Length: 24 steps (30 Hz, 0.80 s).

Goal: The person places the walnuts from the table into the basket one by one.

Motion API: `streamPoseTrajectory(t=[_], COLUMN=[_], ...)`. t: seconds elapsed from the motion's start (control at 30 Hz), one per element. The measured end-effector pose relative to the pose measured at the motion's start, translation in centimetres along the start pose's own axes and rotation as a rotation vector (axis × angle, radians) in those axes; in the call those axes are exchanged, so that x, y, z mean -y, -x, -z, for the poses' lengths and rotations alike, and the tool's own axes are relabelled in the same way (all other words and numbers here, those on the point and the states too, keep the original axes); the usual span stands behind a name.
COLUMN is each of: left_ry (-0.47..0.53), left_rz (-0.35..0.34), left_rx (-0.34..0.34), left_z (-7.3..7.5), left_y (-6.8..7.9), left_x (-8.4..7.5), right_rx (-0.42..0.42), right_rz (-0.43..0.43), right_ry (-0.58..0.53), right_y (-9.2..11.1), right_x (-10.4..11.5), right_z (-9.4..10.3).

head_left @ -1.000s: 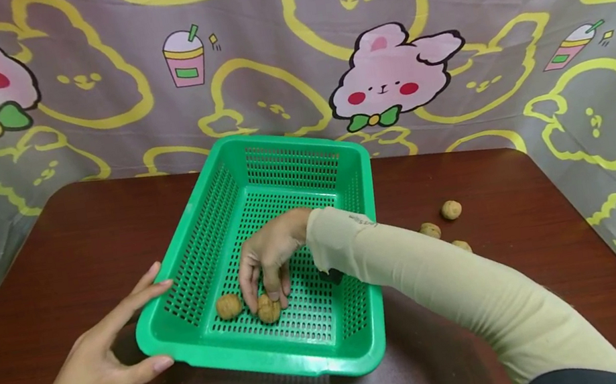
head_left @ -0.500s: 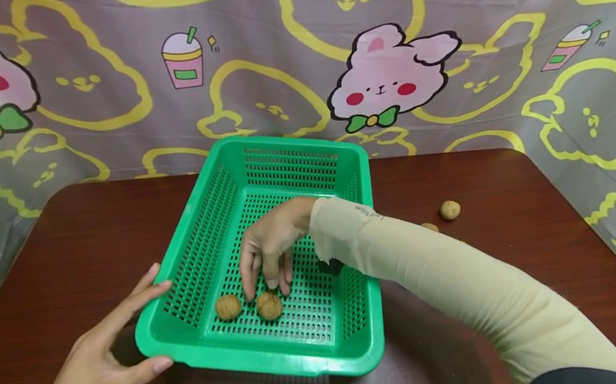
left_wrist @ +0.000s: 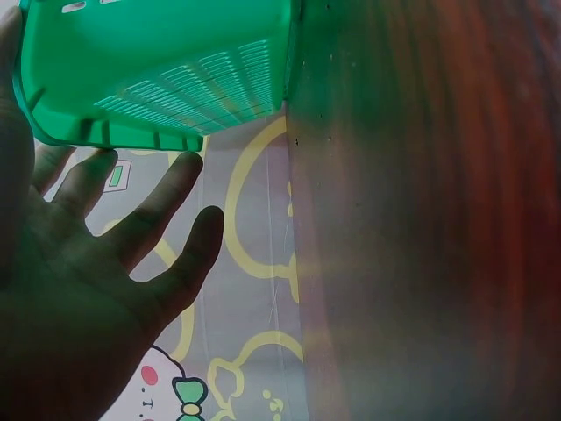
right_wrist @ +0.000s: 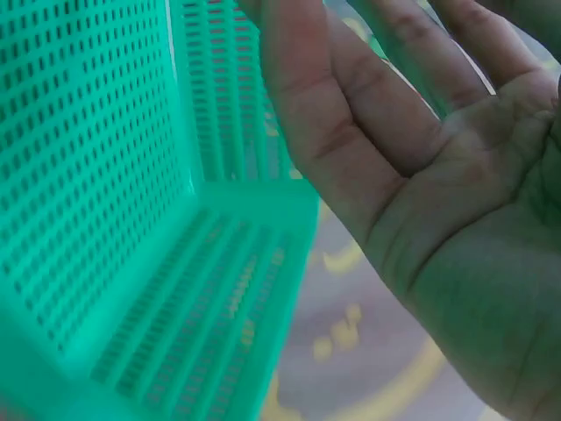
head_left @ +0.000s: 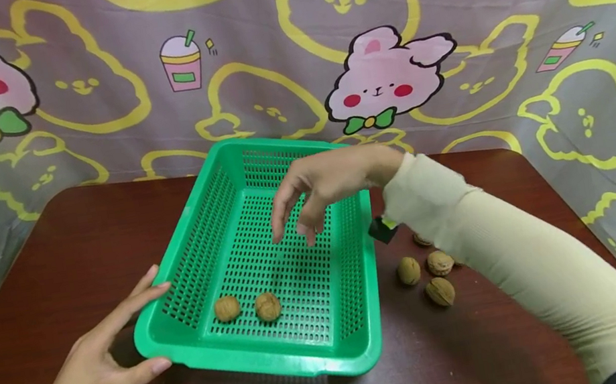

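Observation:
Two walnuts lie on the floor of a green plastic basket: a left walnut and a right walnut, a small gap apart. My left hand touches the basket's near left corner, its fingers spread and fairly straight in the left wrist view. Above the basket's right half hovers my right hand, fingers loosely bent downward, holding nothing. The right wrist view has this hand's palm beside the perforated basket wall.
Several walnuts lie on the brown table just right of the basket, some partly hidden by the right forearm. A patterned curtain hangs behind the table.
My right hand has let go of the right walnut, leaving it in the basket, and has risen up and to the right. The left hand stays at the corner.

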<state>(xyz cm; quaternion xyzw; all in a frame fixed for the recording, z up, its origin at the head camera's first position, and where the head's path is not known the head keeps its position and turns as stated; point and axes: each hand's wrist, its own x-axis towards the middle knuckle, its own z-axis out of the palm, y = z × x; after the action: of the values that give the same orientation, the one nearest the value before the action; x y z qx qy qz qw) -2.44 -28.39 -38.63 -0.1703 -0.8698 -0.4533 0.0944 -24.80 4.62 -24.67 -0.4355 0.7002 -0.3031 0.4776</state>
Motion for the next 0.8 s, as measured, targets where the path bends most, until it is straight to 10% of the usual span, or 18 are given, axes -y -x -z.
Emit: streamPoseTrajectory(t=[0.8], left_ry=[0.004], left_rz=[-0.004], left_rx=[0.005], left_z=[-0.1], left_y=[0.2], left_x=[0.2], right_rx=[-0.628], right_rz=[-0.054], right_ry=[-0.062], right_y=[20.2], right_x=[-13.7], right_z=[-4.2])
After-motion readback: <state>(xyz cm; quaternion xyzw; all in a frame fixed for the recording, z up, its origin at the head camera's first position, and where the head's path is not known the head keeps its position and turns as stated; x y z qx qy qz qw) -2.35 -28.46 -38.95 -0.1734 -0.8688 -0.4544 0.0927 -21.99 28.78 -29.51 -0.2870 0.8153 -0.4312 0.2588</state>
